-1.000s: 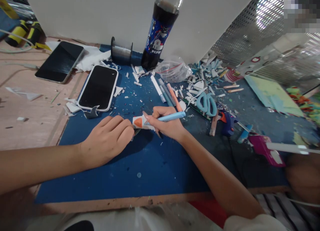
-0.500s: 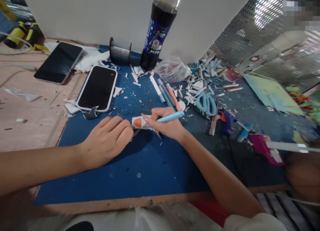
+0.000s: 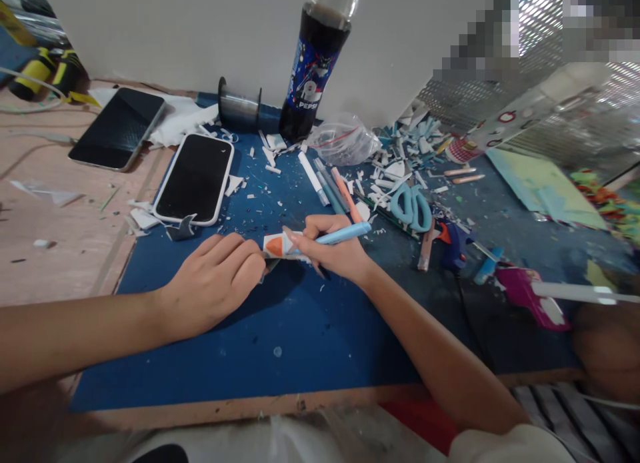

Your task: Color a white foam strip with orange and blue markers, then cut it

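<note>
My left hand (image 3: 215,283) lies curled on the blue mat (image 3: 280,329), its fingertips pinning a small white cut-out with an orange triangle (image 3: 276,245). My right hand (image 3: 333,253) is closed round a light blue pen (image 3: 345,234), whose tip rests on that cut-out. The two hands almost touch over the piece. Part of the cut-out is hidden under my fingers.
A phone in a white case (image 3: 197,177) and a second phone (image 3: 118,128) lie at the left. Behind stand a Pepsi bottle (image 3: 314,73) and a wire spool (image 3: 239,106). Markers (image 3: 333,186), blue scissors (image 3: 411,208), a glue gun (image 3: 453,239) and paper scraps crowd the right.
Almost nothing differs; both hands stay on the cut-out, and the view has shifted by a few pixels only.
</note>
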### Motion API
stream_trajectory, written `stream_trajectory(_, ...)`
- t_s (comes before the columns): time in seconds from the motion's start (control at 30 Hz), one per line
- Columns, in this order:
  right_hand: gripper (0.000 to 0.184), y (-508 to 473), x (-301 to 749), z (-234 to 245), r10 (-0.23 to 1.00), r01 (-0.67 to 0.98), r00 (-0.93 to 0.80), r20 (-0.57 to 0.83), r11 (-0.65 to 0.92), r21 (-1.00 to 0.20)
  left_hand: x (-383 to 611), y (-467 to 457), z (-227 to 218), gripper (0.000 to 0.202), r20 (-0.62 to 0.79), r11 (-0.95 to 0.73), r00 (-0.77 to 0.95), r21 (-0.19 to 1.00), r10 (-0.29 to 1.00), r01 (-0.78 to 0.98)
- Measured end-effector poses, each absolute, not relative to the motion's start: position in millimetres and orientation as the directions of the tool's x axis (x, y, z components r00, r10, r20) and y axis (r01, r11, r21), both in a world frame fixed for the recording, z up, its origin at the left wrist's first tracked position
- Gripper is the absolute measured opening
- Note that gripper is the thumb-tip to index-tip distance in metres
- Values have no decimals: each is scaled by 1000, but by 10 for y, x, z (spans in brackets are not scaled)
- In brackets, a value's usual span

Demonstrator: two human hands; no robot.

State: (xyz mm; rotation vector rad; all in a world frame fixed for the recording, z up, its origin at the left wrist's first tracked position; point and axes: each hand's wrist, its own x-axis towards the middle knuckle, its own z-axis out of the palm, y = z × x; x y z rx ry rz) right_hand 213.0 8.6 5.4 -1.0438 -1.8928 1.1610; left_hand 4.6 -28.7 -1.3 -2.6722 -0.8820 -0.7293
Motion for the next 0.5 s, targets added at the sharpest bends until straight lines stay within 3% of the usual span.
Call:
stream_trajectory(0.17,41,80,2154,66,942,203,-287,176,240,-949,35,-279,-21,19,522,-794,690,-40,501,607)
stream_trajectory(0.37,40,77,2123,57,940,387,-294,174,284,-877,34,-281,-21,19,522,-800,694,-38,495,599)
stream_trajectory(0.5,38,79,2110,41,938,319,-305,165,264,-910,34,-281,-21,20,520,-805,702,-44,487,592)
